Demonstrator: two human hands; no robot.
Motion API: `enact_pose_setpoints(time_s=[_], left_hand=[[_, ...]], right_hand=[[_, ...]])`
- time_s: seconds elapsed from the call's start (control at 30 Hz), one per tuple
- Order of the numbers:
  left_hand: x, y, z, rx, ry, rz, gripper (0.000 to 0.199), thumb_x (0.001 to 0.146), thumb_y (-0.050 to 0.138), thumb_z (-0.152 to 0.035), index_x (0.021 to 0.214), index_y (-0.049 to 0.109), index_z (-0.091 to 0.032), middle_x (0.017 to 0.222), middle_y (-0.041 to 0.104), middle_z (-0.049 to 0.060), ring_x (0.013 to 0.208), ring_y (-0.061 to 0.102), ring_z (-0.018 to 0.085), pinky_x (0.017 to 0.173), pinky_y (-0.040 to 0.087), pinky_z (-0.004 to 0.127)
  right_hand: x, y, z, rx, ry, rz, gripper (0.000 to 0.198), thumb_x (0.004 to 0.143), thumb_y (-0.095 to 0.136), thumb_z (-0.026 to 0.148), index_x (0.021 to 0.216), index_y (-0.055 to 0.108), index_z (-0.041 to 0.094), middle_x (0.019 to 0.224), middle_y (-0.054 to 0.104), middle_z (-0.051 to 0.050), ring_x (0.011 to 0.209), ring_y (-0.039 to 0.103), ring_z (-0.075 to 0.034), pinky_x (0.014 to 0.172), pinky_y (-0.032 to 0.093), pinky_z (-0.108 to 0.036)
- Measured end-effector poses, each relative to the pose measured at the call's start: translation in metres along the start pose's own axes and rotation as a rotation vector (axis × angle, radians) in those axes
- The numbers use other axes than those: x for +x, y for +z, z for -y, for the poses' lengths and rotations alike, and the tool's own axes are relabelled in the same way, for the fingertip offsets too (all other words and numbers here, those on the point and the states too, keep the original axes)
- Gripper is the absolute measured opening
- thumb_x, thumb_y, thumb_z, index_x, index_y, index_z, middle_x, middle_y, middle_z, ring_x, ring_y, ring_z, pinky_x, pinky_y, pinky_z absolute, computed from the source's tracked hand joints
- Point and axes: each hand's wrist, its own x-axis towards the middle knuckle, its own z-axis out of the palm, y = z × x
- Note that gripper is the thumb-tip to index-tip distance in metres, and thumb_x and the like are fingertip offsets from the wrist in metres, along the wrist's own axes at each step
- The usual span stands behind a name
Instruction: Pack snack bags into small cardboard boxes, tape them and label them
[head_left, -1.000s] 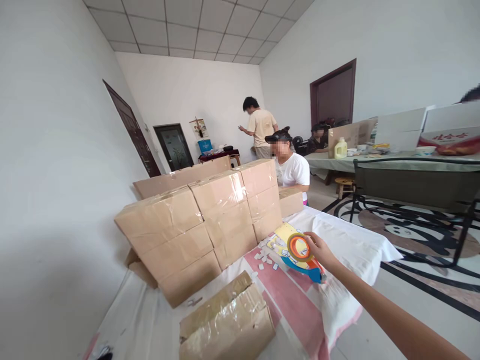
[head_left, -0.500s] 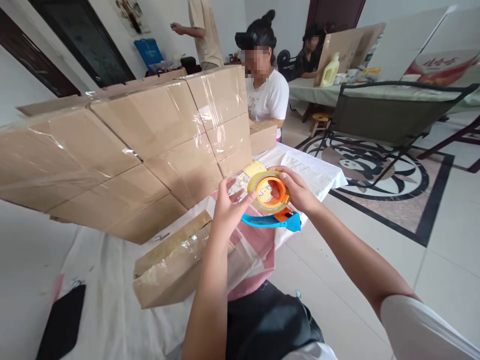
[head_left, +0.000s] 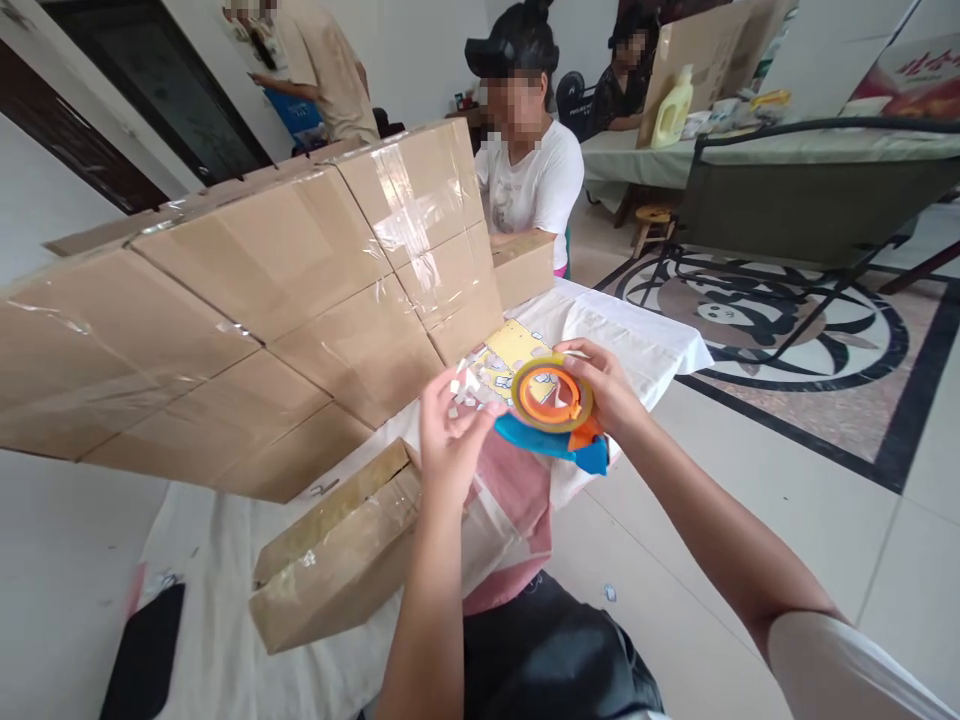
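Observation:
My right hand (head_left: 607,385) grips a tape dispenser (head_left: 551,445) with a blue body and orange parts. A yellowish roll of clear tape (head_left: 517,400) sits on its orange hub, tilted toward me. To the left, my left hand (head_left: 450,430) has its thumb and fingers apart. The thumb tip is close to the roll's left edge; I cannot tell if it touches. Small whitish, shiny bits show behind the left fingers, too unclear to name. Below and left of that hand lies a long cardboard box (head_left: 337,550), partly hidden by my forearm.
Taped cardboard boxes (head_left: 322,290) form a wall along the table's far left. A yellow patterned sheet (head_left: 517,345) lies beyond the dispenser. A black flat object (head_left: 142,655) rests at lower left. A person in white (head_left: 536,190) sits opposite; a folding chair (head_left: 810,190) stands right.
The dispenser has turned slightly and moved a little right and down in view. My left thumb has drawn back from the roll's face toward its edge. The standing person has shifted left.

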Motion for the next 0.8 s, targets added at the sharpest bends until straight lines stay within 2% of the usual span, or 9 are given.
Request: enact_pose_setpoints(time_s=[0.07, 0.13, 0.2, 0.3, 0.43, 0.5, 0.63, 0.7, 0.8], left_hand=[[-0.008, -0.001, -0.005, -0.066, 0.056, -0.156, 0.049, 0.075, 0.083, -0.036, 0.116, 0.059, -0.026, 0.115, 0.072, 0.007, 0.062, 0.064, 0.008, 0.053, 0.054, 0.020], [-0.016, -0.003, -0.008, -0.096, 0.041, -0.225, 0.037, 0.079, 0.080, -0.037, 0.109, 0.061, -0.024, 0.096, 0.075, 0.003, 0.041, 0.047, 0.001, 0.041, 0.042, 0.016], [-0.024, -0.005, -0.008, -0.092, -0.007, -0.231, 0.034, 0.081, 0.078, -0.035, 0.108, 0.060, -0.025, 0.084, 0.075, 0.000, 0.040, 0.044, 0.000, 0.042, 0.040, 0.014], [-0.031, -0.011, -0.005, -0.081, -0.042, -0.211, 0.042, 0.081, 0.078, -0.033, 0.115, 0.054, -0.029, 0.066, 0.069, -0.006, 0.047, 0.054, 0.004, 0.047, 0.043, 0.013], [-0.039, -0.019, -0.010, -0.045, -0.043, -0.221, 0.042, 0.084, 0.075, -0.038, 0.118, 0.051, -0.030, 0.072, 0.072, -0.005, 0.041, 0.047, 0.002, 0.046, 0.043, 0.014], [-0.047, -0.023, -0.017, 0.000, -0.051, -0.229, 0.043, 0.085, 0.073, -0.040, 0.120, 0.050, -0.031, 0.077, 0.073, -0.004, 0.039, 0.042, 0.001, 0.042, 0.041, 0.014], [-0.073, -0.030, -0.032, 0.096, -0.029, -0.220, 0.050, 0.086, 0.071, -0.043, 0.127, 0.045, -0.032, 0.085, 0.073, 0.000, 0.045, 0.048, 0.004, 0.037, 0.038, 0.014], [-0.087, -0.033, -0.037, 0.128, 0.007, -0.234, 0.050, 0.087, 0.070, -0.044, 0.128, 0.046, -0.031, 0.088, 0.074, 0.001, 0.044, 0.046, 0.004, 0.037, 0.039, 0.015], [-0.106, -0.041, -0.040, 0.155, 0.057, -0.306, 0.049, 0.086, 0.070, -0.045, 0.127, 0.046, -0.031, 0.087, 0.074, 0.000, 0.040, 0.042, 0.002, 0.038, 0.039, 0.016]], right_hand=[[0.018, -0.003, -0.014, -0.185, -0.095, -0.140, 0.034, 0.077, 0.074, 0.044, 0.100, 0.057, 0.026, 0.079, 0.064, 0.002, 0.065, 0.060, -0.016, 0.060, 0.049, -0.027], [0.039, -0.005, -0.032, -0.393, -0.148, -0.233, 0.035, 0.076, 0.071, 0.043, 0.102, 0.054, 0.025, 0.074, 0.060, 0.004, 0.060, 0.055, -0.015, 0.055, 0.044, -0.026], [0.058, -0.007, -0.051, -0.556, -0.135, -0.259, 0.037, 0.076, 0.068, 0.043, 0.105, 0.053, 0.024, 0.070, 0.056, 0.004, 0.058, 0.052, -0.015, 0.053, 0.041, -0.026], [0.073, -0.007, -0.068, -0.764, -0.059, -0.235, 0.039, 0.078, 0.064, 0.045, 0.110, 0.056, 0.022, 0.073, 0.057, 0.002, 0.065, 0.056, -0.019, 0.059, 0.044, -0.029], [0.059, 0.008, -0.050, -1.022, -0.165, -0.269, 0.045, 0.078, 0.067, 0.051, 0.110, 0.066, 0.020, 0.106, 0.061, -0.012, 0.091, 0.061, -0.028, 0.081, 0.049, -0.042], [0.037, 0.027, -0.024, -0.917, -0.262, -0.166, 0.042, 0.082, 0.066, 0.051, 0.108, 0.070, 0.019, 0.111, 0.062, -0.012, 0.095, 0.061, -0.027, 0.086, 0.048, -0.043], [-0.025, 0.080, 0.032, -0.522, -0.329, 0.374, 0.025, 0.087, 0.067, 0.043, 0.093, 0.074, 0.020, 0.096, 0.068, -0.006, 0.087, 0.063, -0.020, 0.078, 0.049, -0.034], [-0.052, 0.105, 0.050, -0.460, -0.382, 0.489, 0.014, 0.085, 0.071, 0.034, 0.086, 0.073, 0.020, 0.091, 0.067, -0.004, 0.082, 0.061, -0.018, 0.075, 0.048, -0.032], [-0.082, 0.130, 0.059, -0.450, -0.463, 0.539, 0.006, 0.084, 0.071, 0.022, 0.079, 0.070, 0.020, 0.088, 0.063, -0.003, 0.081, 0.059, -0.016, 0.077, 0.047, -0.032]])
